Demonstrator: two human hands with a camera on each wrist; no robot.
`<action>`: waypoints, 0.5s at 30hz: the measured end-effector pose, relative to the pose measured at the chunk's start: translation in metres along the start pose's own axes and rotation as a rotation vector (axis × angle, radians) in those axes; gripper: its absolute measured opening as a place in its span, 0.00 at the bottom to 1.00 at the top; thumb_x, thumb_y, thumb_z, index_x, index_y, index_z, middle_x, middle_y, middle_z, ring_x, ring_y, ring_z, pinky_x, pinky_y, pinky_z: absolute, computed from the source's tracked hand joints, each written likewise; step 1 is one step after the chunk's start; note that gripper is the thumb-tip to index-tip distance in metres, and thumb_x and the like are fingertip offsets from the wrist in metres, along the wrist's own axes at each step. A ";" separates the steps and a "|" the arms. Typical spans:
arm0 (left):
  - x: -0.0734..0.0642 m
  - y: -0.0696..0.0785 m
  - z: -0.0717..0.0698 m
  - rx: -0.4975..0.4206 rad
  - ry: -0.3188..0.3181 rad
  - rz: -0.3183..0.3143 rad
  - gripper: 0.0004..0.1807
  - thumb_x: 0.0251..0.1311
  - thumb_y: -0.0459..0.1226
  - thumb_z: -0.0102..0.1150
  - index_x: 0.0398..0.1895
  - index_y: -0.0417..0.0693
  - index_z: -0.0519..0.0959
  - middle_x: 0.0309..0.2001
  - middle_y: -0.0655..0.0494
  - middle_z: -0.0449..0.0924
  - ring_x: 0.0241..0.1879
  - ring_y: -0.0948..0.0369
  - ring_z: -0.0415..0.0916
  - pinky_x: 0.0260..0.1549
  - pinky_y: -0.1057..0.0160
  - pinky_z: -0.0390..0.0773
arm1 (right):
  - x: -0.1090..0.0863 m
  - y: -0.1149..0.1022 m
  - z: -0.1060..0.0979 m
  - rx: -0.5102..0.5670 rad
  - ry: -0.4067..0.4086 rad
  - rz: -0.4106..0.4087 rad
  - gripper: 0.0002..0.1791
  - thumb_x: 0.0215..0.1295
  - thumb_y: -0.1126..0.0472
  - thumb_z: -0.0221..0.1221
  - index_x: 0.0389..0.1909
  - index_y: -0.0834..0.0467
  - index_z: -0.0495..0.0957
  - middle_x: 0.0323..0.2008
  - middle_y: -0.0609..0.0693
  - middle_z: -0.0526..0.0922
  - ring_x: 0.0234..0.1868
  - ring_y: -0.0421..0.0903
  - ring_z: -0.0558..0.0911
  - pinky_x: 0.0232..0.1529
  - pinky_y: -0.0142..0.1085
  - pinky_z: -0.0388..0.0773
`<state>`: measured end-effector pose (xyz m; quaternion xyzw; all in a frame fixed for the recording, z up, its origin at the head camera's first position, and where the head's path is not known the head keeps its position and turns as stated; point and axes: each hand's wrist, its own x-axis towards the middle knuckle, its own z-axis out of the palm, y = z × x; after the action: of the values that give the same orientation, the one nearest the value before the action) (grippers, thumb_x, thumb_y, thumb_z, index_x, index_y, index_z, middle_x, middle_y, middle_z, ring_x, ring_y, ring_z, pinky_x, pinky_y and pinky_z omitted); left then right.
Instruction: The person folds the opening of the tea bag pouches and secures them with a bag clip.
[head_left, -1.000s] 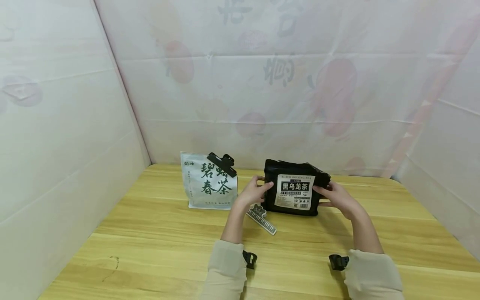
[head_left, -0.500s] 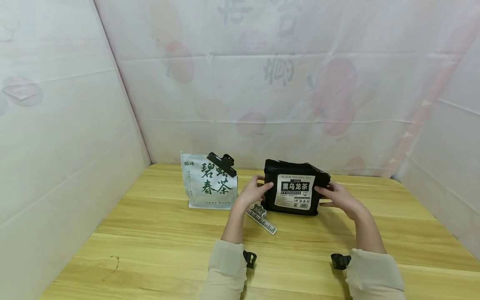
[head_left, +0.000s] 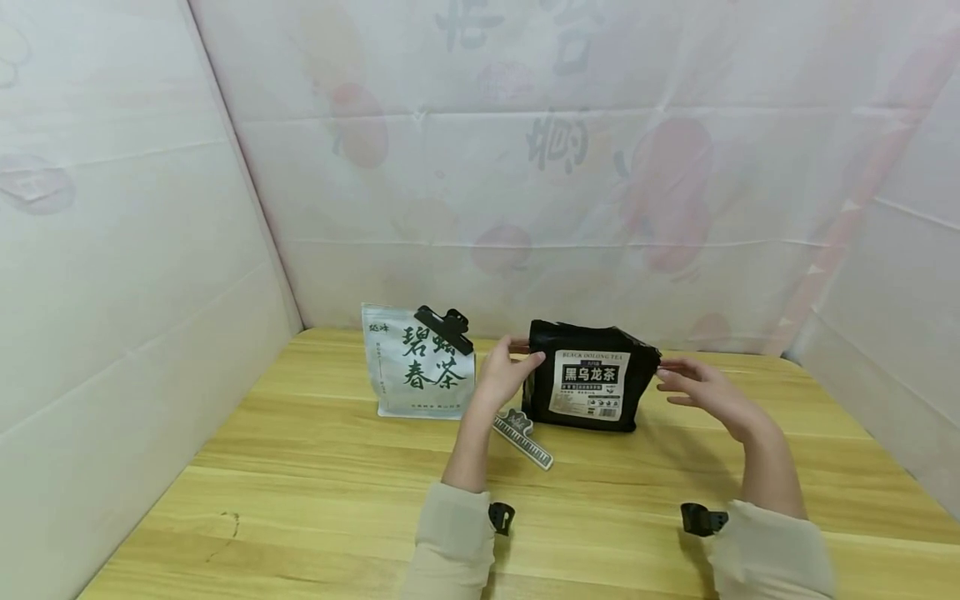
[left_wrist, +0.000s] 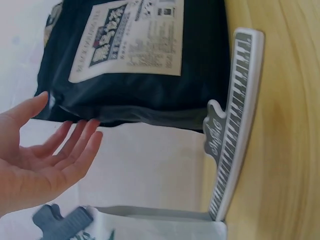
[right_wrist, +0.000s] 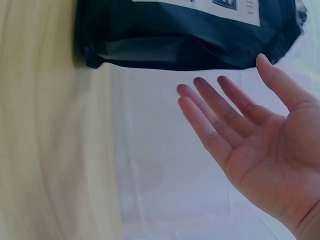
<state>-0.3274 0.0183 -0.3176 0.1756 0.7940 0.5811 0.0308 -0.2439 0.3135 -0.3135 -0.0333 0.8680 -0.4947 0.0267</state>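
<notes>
A black bag of oolong tea (head_left: 573, 340) with a cream label stands upright at the table's back. My left hand (head_left: 504, 375) is at its left side, thumb at the front corner; in the left wrist view its relaxed fingers (left_wrist: 75, 145) reach the bag's upper edge. My right hand (head_left: 708, 392) is just off the bag's right side, palm and fingers (right_wrist: 212, 125) loosely extended, holding nothing. Whether its thumb tip touches the bag I cannot tell. A piano-key patterned sealing clip (left_wrist: 235, 120) lies on the table by the bag's lower left.
Left of the black bag stands a pale tea bag (head_left: 393, 387) with a black bulldog clip (head_left: 444, 330) set aslant on its top right corner. The wooden table (head_left: 322, 500) meets printed cloth walls (head_left: 435, 192) at the back and sides.
My right hand has drawn away from the bag to the right. My left hand has shifted slightly upward along its left side. The bag and clips stay in place.
</notes>
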 end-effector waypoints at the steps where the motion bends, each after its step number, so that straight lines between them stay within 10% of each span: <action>1: -0.001 0.003 0.000 0.000 0.019 0.004 0.22 0.59 0.43 0.59 0.54 0.41 0.72 0.49 0.50 0.75 0.46 0.54 0.74 0.39 0.61 0.76 | -0.002 -0.001 -0.002 -0.007 0.015 -0.012 0.34 0.72 0.52 0.44 0.65 0.74 0.48 0.61 0.74 0.56 0.58 0.63 0.65 0.53 0.44 0.70; 6: -0.005 0.014 0.004 -0.005 0.140 0.014 0.15 0.59 0.41 0.59 0.46 0.43 0.75 0.43 0.54 0.76 0.40 0.59 0.76 0.35 0.64 0.76 | -0.005 -0.007 -0.006 -0.051 0.119 -0.042 0.33 0.72 0.50 0.42 0.64 0.72 0.53 0.60 0.70 0.59 0.52 0.42 0.72 0.48 0.32 0.73; 15: -0.009 0.024 0.011 -0.019 0.313 0.137 0.03 0.58 0.35 0.58 0.34 0.44 0.78 0.32 0.58 0.76 0.32 0.62 0.74 0.32 0.67 0.74 | 0.007 -0.017 0.012 -0.076 0.325 -0.180 0.30 0.72 0.49 0.41 0.59 0.71 0.64 0.54 0.63 0.70 0.49 0.35 0.73 0.45 0.23 0.71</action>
<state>-0.3106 0.0317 -0.3000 0.1363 0.7698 0.6096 -0.1315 -0.2492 0.2939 -0.3054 -0.0314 0.8726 -0.4606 -0.1595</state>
